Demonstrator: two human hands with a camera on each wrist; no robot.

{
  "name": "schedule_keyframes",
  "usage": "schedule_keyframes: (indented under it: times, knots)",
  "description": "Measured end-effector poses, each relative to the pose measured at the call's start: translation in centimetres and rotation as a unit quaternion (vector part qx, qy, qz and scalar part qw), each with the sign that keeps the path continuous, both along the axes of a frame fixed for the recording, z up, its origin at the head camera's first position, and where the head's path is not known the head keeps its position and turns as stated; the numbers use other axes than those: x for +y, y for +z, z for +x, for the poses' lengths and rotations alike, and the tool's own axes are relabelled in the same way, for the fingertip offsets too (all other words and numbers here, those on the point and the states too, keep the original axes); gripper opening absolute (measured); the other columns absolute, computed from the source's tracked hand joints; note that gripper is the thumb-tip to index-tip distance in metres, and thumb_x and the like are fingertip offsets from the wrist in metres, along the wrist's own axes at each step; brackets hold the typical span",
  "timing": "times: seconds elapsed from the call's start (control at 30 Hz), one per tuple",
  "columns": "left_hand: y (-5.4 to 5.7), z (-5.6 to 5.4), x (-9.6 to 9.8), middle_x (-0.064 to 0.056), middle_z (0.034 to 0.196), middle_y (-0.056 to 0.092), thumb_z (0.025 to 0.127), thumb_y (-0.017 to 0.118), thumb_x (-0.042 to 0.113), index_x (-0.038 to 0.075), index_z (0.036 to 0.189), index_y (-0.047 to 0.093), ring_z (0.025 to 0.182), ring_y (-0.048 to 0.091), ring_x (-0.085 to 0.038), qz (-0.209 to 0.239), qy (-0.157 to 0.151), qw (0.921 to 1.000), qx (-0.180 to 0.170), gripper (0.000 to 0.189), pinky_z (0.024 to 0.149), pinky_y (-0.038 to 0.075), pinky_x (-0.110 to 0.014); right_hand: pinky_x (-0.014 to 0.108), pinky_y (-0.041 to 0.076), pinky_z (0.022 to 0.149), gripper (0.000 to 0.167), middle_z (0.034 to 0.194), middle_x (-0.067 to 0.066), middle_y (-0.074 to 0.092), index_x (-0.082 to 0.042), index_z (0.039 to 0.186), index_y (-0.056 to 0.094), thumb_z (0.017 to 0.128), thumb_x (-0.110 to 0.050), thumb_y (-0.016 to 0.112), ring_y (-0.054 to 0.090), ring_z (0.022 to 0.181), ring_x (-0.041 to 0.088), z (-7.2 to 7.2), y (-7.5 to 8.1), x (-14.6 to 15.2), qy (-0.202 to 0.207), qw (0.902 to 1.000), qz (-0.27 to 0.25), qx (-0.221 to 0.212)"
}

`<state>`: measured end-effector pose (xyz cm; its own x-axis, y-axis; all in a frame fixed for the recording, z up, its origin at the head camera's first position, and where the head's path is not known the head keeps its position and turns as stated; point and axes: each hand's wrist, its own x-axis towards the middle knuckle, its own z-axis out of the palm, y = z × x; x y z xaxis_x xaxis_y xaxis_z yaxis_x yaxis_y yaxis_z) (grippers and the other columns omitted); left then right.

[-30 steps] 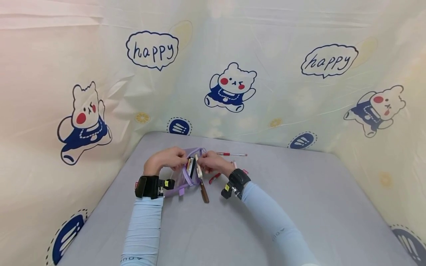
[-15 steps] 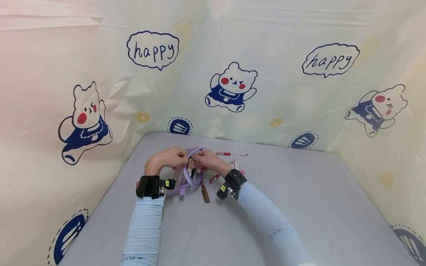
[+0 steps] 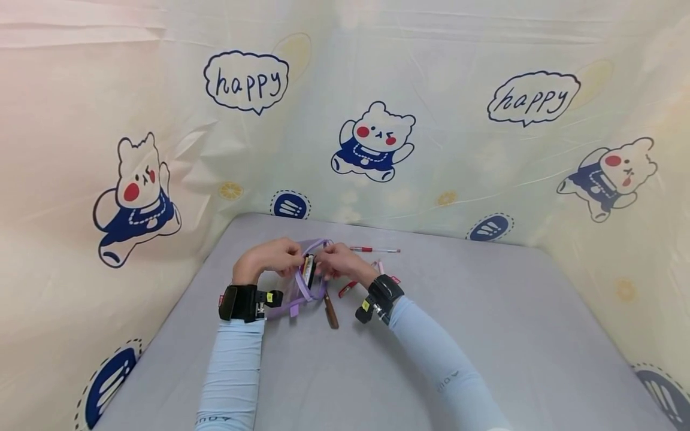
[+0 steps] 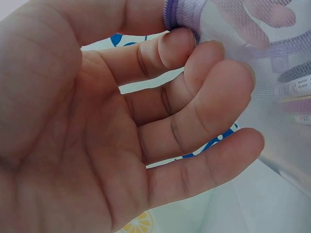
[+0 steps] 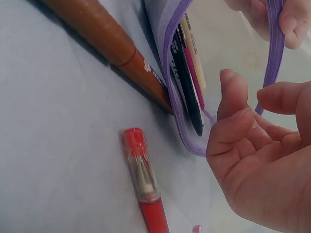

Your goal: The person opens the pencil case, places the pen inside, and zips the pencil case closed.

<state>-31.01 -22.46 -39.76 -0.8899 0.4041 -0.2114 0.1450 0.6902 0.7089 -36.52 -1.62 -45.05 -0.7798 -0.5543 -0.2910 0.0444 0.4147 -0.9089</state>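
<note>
Purple pouch (image 3: 302, 282), centre-left, risks closing if left hand (image 3: 274, 256), pinching it, is slipping; right hand (image 3: 343, 261) is hovering spread.

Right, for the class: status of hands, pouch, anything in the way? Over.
Left hand pinching purple pouch by its rim; right hand at its mouth, holding nothing. Pouch open, pens inside. Brown pen outside by the rim, possibly in the way.

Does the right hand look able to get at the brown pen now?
Probably yes: the right hand appears empty, and nothing covers the near end of the brown pen, though the pouch seems to hide its far tip.
</note>
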Motion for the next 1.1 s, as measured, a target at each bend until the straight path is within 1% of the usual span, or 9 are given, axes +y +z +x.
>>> schedule_keyframes:
  times: [0.07,0.13,0.23,0.33,0.5,0.6,0.73,0.93,1.1]
  knots:
    - [0.0,0.0,0.0,-0.003,0.072,0.058,0.092,0.051,0.010,0.006,0.078,0.059,0.067,0.056,-0.017,-0.002,0.001,1.0000,0.000,0.016,0.063,0.049,-0.029,0.031,0.042,0.059,0.034,0.098,0.020,0.072,-0.001,0.121,0.063,0.101,-0.024,0.049,0.058,0.058,0.015,-0.1,0.1,0.2,0.001,1.0000,0.007,0.006]
    - [0.0,0.0,0.0,-0.003,0.072,0.058,0.091,0.051,0.010,0.006,0.079,0.060,0.067,0.056,-0.017,-0.001,0.003,1.0000,-0.002,0.016,0.064,0.050,-0.029,0.031,0.043,0.060,0.033,0.101,0.020,0.072,-0.002,0.118,0.064,0.100,-0.026,0.050,0.060,0.061,0.018,-0.1,0.2,0.4,0.002,0.9997,0.018,0.016]
    - [-0.1,-0.1,-0.1,-0.002,0.072,0.058,0.090,0.051,0.010,0.006,0.078,0.060,0.067,0.056,-0.017,0.002,0.006,1.0000,-0.004,0.016,0.064,0.050,-0.029,0.031,0.044,0.061,0.032,0.098,0.016,0.073,-0.004,0.115,0.065,0.100,-0.029,0.053,0.061,0.067,0.024,-0.3,0.3,0.7,0.002,0.9992,0.030,0.028]
    - [-0.1,-0.1,-0.1,-0.002,0.072,0.058,0.090,0.051,0.010,0.007,0.078,0.060,0.067,0.056,-0.017,0.002,0.006,1.0000,-0.004,0.016,0.063,0.050,-0.029,0.030,0.044,0.058,0.033,0.094,0.012,0.074,-0.004,0.118,0.066,0.098,-0.029,0.056,0.061,0.070,0.027,-0.5,0.5,1.1,-0.002,0.9989,0.035,0.031]
    - [-0.1,-0.1,0.0,-0.002,0.072,0.058,0.090,0.050,0.010,0.007,0.078,0.059,0.067,0.056,-0.016,0.002,0.004,1.0000,-0.002,0.016,0.063,0.050,-0.028,0.027,0.044,0.055,0.035,0.092,0.009,0.072,-0.003,0.124,0.063,0.099,-0.026,0.054,0.060,0.068,0.022,-0.9,0.4,1.7,-0.010,0.9985,0.044,0.031]
    - [-0.2,0.0,0.0,-0.002,0.072,0.058,0.090,0.051,0.010,0.007,0.078,0.060,0.067,0.056,-0.016,0.002,0.005,1.0000,-0.002,0.016,0.063,0.050,-0.029,0.027,0.045,0.057,0.036,0.096,0.011,0.072,-0.003,0.125,0.062,0.099,-0.026,0.053,0.060,0.068,0.019,-1.2,0.1,2.2,-0.010,0.9982,0.051,0.030]
    - [0.0,0.2,0.1,-0.003,0.072,0.059,0.091,0.051,0.010,0.007,0.078,0.060,0.067,0.056,-0.017,0.002,0.005,1.0000,-0.002,0.016,0.064,0.051,-0.031,0.032,0.047,0.063,0.037,0.102,0.015,0.072,-0.002,0.127,0.060,0.099,-0.026,0.053,0.062,0.070,0.019,-1.3,0.0,2.9,-0.009,0.9979,0.054,0.035]
    - [-0.1,0.2,0.2,-0.003,0.073,0.059,0.091,0.051,0.009,0.007,0.078,0.059,0.069,0.056,-0.018,0.000,0.005,1.0000,-0.001,0.016,0.065,0.051,-0.030,0.043,0.050,0.075,0.039,0.097,0.012,0.072,0.000,0.127,0.059,0.099,-0.026,0.054,0.064,0.074,0.024,-1.6,0.0,3.9,-0.016,0.9963,0.063,0.056]
    - [-0.2,0.1,0.1,-0.003,0.073,0.058,0.091,0.051,0.009,0.007,0.077,0.058,0.068,0.056,-0.017,0.003,0.001,1.0000,0.002,0.016,0.064,0.050,-0.030,0.045,0.051,0.077,0.037,0.095,0.008,0.072,0.001,0.125,0.060,0.099,-0.025,0.053,0.063,0.069,0.017,-1.9,-0.2,4.3,-0.010,0.9935,0.077,0.084]
